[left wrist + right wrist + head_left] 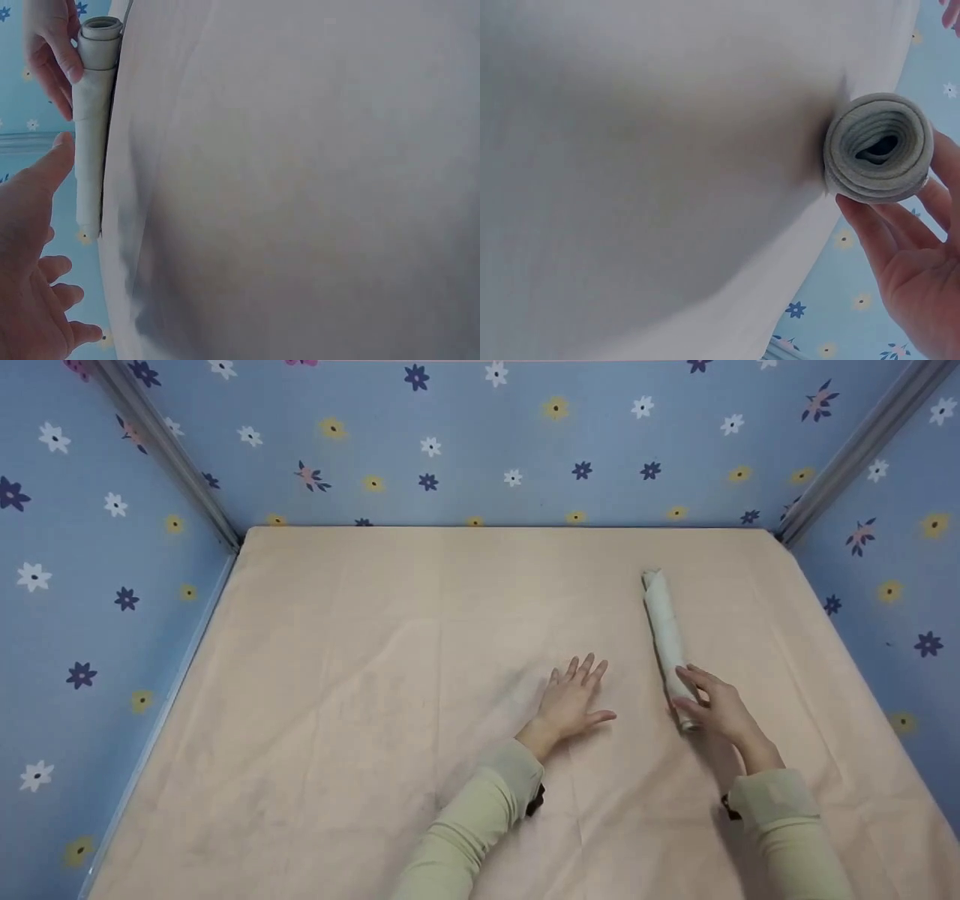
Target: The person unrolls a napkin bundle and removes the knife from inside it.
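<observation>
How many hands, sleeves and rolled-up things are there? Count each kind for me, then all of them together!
Hands: 2, the left hand and the right hand
Sleeves: 2, the left sleeve and the right sleeve
Rolled-up things: 1, the pale roll
Total: 5

A roll (661, 622) is laid front to back on the right part of the table (337, 660). Its near end is held by the right hand (718, 709). The left hand (568, 709) is seen left of the roll; whether the table is touched is hard to tell. Walls (495, 446) are found behind, left and right.
</observation>
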The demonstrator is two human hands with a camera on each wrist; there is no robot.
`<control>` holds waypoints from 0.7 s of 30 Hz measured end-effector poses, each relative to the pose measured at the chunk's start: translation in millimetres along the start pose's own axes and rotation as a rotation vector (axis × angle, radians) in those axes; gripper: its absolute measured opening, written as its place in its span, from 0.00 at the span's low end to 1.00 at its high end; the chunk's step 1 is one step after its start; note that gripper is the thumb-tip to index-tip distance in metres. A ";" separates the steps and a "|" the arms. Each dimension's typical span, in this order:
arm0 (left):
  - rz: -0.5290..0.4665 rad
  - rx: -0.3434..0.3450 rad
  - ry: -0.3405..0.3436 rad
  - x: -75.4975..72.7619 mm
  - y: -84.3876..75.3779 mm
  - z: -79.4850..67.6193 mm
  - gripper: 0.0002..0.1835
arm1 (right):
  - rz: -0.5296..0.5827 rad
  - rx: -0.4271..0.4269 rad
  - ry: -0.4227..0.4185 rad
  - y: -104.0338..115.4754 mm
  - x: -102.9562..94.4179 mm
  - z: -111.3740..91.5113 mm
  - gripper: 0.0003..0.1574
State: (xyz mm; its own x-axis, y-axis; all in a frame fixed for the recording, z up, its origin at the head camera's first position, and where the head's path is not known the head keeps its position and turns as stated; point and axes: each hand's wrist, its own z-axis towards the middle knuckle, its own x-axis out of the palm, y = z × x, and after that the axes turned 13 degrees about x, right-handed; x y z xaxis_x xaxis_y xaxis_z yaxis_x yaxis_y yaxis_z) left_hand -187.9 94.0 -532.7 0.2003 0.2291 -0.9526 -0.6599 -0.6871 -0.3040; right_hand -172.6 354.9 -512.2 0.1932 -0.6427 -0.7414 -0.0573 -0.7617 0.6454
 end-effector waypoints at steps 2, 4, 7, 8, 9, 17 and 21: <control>0.013 0.005 0.008 1.2 -2.1 1.8 0.45 | 0.008 -0.016 -0.002 -1.3 -0.5 0.1 0.35; 0.027 0.011 0.019 2.1 -4.6 3.5 0.45 | 0.009 -0.031 -0.007 -2.6 -0.9 0.0 0.35; 0.053 0.024 0.034 3.1 -8.4 5.7 0.45 | 0.013 -0.036 -0.008 -4.4 -1.8 -0.5 0.35; 0.060 0.028 0.040 3.0 -9.9 6.5 0.45 | 0.015 -0.038 -0.005 -5.1 -2.3 -0.9 0.35; 0.066 0.031 0.045 3.0 -11.2 7.5 0.45 | 0.020 -0.040 -0.006 -5.6 -2.7 -1.1 0.34; 0.087 0.042 0.071 1.5 -20.3 15.1 0.45 | 0.047 -0.030 0.010 -10.6 -6.9 -2.0 0.35; 0.080 0.049 0.070 2.7 -23.8 19.2 0.45 | 0.060 0.001 0.024 -12.7 -8.0 -2.6 0.35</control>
State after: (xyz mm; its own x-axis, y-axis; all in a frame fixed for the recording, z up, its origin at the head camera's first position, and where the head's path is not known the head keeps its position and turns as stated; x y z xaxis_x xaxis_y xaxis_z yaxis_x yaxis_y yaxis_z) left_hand -185.5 124.2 -527.8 0.1942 0.1252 -0.9729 -0.7101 -0.6663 -0.2275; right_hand -170.9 369.9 -514.0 0.2133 -0.6847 -0.6969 -0.0705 -0.7223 0.6880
